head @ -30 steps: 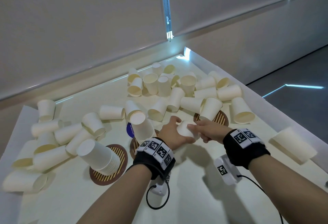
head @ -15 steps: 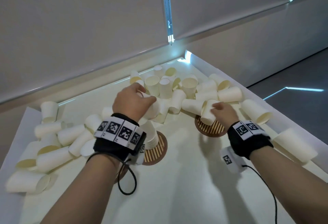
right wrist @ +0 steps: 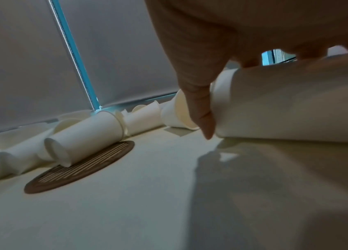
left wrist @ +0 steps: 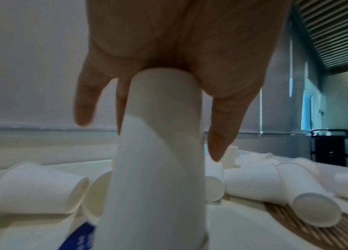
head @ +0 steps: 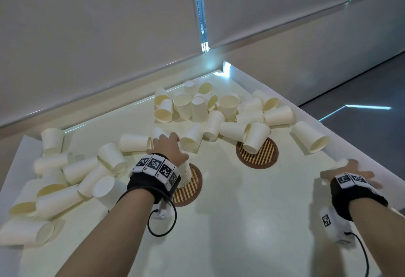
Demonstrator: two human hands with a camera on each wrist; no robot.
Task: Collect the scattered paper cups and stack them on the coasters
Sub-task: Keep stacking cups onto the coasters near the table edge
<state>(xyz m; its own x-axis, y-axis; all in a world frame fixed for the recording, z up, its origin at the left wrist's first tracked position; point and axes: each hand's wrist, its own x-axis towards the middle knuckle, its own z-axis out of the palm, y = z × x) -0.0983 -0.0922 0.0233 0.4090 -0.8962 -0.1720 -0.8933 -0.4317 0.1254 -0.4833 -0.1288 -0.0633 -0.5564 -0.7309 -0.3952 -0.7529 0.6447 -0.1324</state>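
Several white paper cups (head: 197,110) lie scattered at the back and left of the white table (head: 230,222). A stack of upside-down cups (head: 185,173) stands on the middle brown slatted coaster (head: 194,189). My left hand (head: 168,147) rests its palm on top of that stack (left wrist: 158,169), fingers straight and hanging down. One cup (head: 255,137) lies tipped on the right coaster (head: 258,157). At the table's right edge my right hand (head: 348,172) lies over a cup on its side (right wrist: 297,104), thumb at the rim and fingers bent over the top.
A tilted stack of cups (head: 105,189) leans among the loose cups at the left. Another cup (head: 310,137) lies near the right edge, beyond which the floor drops away. A wall with a hanging bead chain (head: 202,24) backs the table. A blue label (left wrist: 81,236) shows beside the stack.
My left hand came back from the cup pile and down onto the stack on the middle coaster. My right hand left the right coaster and swung to the cup at the table's right edge.
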